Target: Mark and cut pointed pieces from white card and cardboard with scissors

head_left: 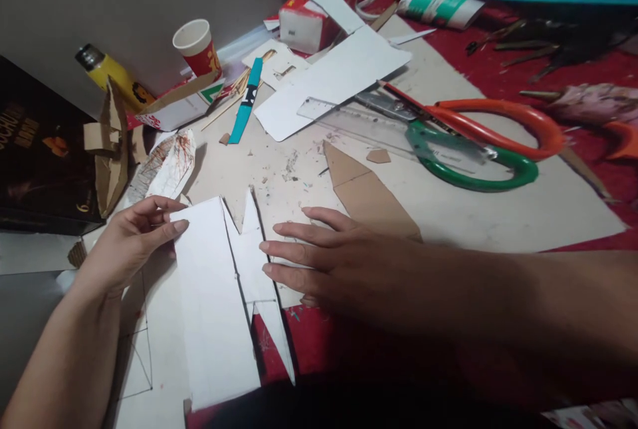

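Observation:
My left hand (130,243) rests at the left edge of a long white cardboard strip (212,303), fingertips touching its top corner. My right hand (329,263) lies flat, fingers spread, pressing on a white cut piece with a pointed tip (250,243) that sits just right of the strip. A narrow white triangle offcut (276,336) points toward me below that piece. A brown cardboard arrow-shaped piece (366,193) lies beyond my right hand. Neither hand grips anything.
Large scissors with orange and green handles (478,143) lie on a clear ruler (359,120). A teal craft knife (245,102), paper cup (195,45), yellow bottle (112,74), red-white carton (306,17), white card sheets (333,77) and a dark box (34,150) crowd the far side.

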The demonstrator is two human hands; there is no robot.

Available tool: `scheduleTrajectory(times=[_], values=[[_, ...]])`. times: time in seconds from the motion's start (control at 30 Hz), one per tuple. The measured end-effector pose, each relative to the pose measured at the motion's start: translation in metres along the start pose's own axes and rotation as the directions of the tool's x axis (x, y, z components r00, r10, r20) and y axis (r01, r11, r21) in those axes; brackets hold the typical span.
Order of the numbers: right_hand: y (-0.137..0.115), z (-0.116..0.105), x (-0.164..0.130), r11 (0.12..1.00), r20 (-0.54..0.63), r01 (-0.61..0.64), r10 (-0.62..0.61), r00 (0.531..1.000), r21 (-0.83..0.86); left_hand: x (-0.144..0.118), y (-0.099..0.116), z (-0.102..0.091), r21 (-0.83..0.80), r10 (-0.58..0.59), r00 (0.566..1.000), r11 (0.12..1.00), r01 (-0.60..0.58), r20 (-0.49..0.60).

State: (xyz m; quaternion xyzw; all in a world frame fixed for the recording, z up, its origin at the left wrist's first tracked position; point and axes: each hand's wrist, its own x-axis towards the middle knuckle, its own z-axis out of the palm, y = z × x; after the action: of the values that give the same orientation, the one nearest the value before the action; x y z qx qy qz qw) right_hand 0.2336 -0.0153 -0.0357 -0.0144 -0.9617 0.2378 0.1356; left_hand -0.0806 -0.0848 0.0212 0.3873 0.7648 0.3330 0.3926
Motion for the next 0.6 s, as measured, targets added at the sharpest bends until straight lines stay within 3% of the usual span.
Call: scheduleTrajectory(times=[0.37,0.6], values=[[0.0002,-0.0002,-0.0017,1.000,0.005,0.003,-0.003,1.000,0.015,0.0032,0.0012,0.0015,0.007,0.083,0.995,0.997,-0.083,-0.056],[0.0011,-0.0013,-0.0014,1.000,0.071,0.005,-0.003,0.997,-0.030,0.0016,0.0052,0.0067,-0.013,0.126,0.988,0.992,-0.127,-0.087]])
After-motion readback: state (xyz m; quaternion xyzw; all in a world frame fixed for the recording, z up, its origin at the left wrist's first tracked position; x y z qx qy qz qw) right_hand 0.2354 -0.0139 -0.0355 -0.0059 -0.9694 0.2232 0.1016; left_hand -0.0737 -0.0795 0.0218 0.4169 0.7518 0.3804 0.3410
